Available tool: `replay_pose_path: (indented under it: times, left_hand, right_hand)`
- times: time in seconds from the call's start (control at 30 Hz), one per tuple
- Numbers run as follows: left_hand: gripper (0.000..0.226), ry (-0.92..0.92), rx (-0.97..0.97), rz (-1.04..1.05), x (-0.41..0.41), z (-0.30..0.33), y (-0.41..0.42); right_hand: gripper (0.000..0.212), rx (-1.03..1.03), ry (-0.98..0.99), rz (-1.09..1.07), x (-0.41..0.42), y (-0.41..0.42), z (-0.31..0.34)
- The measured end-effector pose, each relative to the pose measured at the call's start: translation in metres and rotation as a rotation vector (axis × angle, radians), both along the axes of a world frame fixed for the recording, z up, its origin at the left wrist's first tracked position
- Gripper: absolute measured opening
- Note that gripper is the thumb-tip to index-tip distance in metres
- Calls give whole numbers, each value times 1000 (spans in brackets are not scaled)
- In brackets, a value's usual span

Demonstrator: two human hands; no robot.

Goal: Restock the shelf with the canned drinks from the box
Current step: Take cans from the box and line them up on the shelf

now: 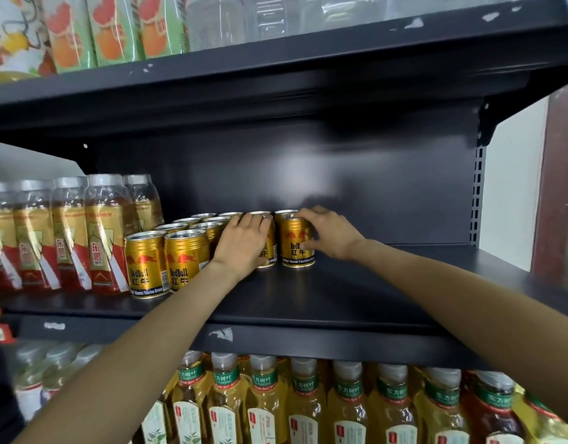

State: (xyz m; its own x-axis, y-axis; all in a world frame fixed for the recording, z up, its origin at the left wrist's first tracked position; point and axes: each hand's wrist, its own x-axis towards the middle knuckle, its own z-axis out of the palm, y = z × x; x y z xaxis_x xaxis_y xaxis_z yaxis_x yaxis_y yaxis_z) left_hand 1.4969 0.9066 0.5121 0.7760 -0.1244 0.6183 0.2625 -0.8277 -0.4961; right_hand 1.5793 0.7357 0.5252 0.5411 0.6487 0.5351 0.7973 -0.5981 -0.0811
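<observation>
Gold Red Bull cans, red bull emblem, stand upright in rows on the dark middle shelf. Right hand grasps the rightmost can; left hand wraps its neighbour. Amber bottles stand left.

We see a black metal shelf, its right half bare. On its left stand plastic bottles with gold and red labels. Just beside them, gold cans stand upright in rows reaching the back, the rightmost can set nearest the bare stretch.
</observation>
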Motion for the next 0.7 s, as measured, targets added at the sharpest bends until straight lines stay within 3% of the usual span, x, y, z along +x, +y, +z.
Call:
replay_pose_path:
  times: [0.17, 0.37, 0.53, 0.7]
  left_hand:
    - [86, 3, -48, 20, 5, -3, 5]
    - [88, -62, -77, 57, -3, -8, 7]
    - [56, -124, -42, 109, -1, -10, 7]
    - [54, -186, 37, 137, 3, -15, 12]
  right_hand:
    - [63, 16, -51, -27, -1, 26, 0]
    - [78, 34, 33, -7, 3, 16, 0]
    - [68, 22, 18, -3, 1, 13, -5]
    - [56, 65, -35, -33, -3, 21, -7]
